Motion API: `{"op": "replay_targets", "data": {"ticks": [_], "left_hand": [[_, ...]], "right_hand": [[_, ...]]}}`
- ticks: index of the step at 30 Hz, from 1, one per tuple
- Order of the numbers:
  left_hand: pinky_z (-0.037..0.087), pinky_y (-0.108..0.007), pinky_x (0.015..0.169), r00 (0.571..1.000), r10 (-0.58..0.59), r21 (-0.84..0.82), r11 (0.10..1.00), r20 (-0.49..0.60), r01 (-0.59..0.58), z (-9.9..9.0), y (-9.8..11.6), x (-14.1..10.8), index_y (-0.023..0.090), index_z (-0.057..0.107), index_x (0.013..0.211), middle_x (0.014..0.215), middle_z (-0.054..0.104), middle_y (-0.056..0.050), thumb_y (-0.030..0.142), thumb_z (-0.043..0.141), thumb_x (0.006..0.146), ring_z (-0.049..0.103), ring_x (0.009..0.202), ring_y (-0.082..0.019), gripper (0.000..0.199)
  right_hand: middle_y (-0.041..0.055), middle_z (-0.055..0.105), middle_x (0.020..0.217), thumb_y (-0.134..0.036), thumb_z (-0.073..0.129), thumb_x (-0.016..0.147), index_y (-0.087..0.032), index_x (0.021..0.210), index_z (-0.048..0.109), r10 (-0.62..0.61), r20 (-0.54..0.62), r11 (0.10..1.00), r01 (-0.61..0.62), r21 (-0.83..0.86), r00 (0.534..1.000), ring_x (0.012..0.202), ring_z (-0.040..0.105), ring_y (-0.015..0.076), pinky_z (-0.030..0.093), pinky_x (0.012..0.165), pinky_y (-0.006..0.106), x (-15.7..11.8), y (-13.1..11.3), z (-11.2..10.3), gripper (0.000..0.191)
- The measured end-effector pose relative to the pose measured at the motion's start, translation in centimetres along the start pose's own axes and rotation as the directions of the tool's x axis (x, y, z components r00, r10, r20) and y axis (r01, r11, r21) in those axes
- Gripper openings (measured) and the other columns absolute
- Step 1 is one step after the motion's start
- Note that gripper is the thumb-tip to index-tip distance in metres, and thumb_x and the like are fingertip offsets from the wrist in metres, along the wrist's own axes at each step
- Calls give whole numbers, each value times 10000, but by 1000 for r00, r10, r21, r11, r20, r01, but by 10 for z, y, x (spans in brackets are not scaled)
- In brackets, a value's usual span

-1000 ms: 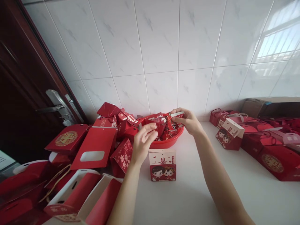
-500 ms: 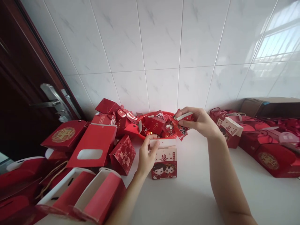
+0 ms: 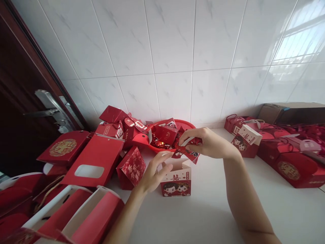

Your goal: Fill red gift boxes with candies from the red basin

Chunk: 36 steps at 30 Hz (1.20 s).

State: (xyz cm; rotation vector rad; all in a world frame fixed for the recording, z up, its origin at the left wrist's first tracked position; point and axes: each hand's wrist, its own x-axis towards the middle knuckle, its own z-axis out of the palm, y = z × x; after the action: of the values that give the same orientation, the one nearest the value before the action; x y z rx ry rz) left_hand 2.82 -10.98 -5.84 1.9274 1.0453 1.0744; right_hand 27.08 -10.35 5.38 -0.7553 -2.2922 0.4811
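Note:
A small red and white gift box with two cartoon faces stands upright on the white tabletop, its top open. My left hand holds it at the upper left edge, thumb and fingers at the opening. Above and behind the box's right side is my right hand, closed on several red candy packets; the fingers partly hide them. Behind the box sits a red plastic basket, holding red wrapped sweets and a small red box.
On the left are piled red gift boxes, some open, beside a dark door with a metal handle. More red boxes and a cardboard carton stand on the right. A tiled wall closes off the back.
The box's top has opened wider under my left hand. My right hand has moved left and down with the packets, closer to the opening.

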Motion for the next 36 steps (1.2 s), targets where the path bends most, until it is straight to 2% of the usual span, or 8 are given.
{"op": "replay_targets", "data": {"ticks": [6,11,14,21,24,28,30,36], "left_hand": [[440,-431,1096,1000,10,0,1000,11,-10,-1,5,-2,245,694,1237,1366,612,-88,338,661,829,543,1295,-299,419],[493,-400,1020,999,-12,9,1000,31,12,-3,6,-1,267,678,1265,1341,607,-84,366,679,789,545,1282,-299,487],[458,-430,1057,999,-7,26,1000,36,6,-3,7,-1,257,696,1229,1332,615,-91,391,693,781,544,1275,-314,468],[489,-415,986,997,0,-31,1000,79,3,-3,13,-2,235,700,1163,1167,697,-73,372,675,820,622,1140,-293,370],[463,-416,1029,995,19,-74,997,97,-12,-3,13,-1,243,666,1227,1220,685,-70,346,685,822,610,1186,-287,419],[463,-419,1035,996,23,-45,999,80,-19,-3,11,-1,258,711,1162,1259,667,-74,346,695,811,591,1218,-303,363],[476,-419,1019,998,15,-34,999,57,-14,-3,10,-1,269,695,1193,1282,654,-74,358,709,793,577,1237,-313,410],[434,-437,1068,994,57,-50,997,92,-52,-3,14,1,236,683,1199,1287,634,-91,346,684,811,564,1239,-300,403]], "right_hand": [[24,760,982,-45,594,812,-225,985,730,-14,130,999,20,-45,991,826,695,161,539,717,272,8,-3,12,285],[23,752,991,-35,566,819,-215,983,716,-24,27,1000,24,-1,999,837,683,149,535,727,264,10,-4,16,286],[20,747,1004,-35,571,831,-218,990,711,-47,13,998,47,29,999,861,681,152,537,743,270,11,-8,20,279],[32,747,996,3,595,823,-205,984,726,-75,160,997,77,-3,984,800,671,145,507,700,261,17,-8,34,294],[30,747,1000,-29,612,847,-205,1003,725,-74,164,997,73,16,984,806,670,143,506,707,259,17,-7,33,261],[36,750,999,-37,603,856,-207,998,723,-75,152,997,73,21,985,826,676,153,509,711,265,15,-8,29,252],[42,753,1003,-44,599,860,-207,995,723,-81,163,997,79,18,983,849,679,163,512,720,273,14,-9,28,245],[29,760,976,-38,588,852,-192,965,732,-57,333,998,47,36,941,813,682,151,502,745,274,10,-5,24,239]]}}
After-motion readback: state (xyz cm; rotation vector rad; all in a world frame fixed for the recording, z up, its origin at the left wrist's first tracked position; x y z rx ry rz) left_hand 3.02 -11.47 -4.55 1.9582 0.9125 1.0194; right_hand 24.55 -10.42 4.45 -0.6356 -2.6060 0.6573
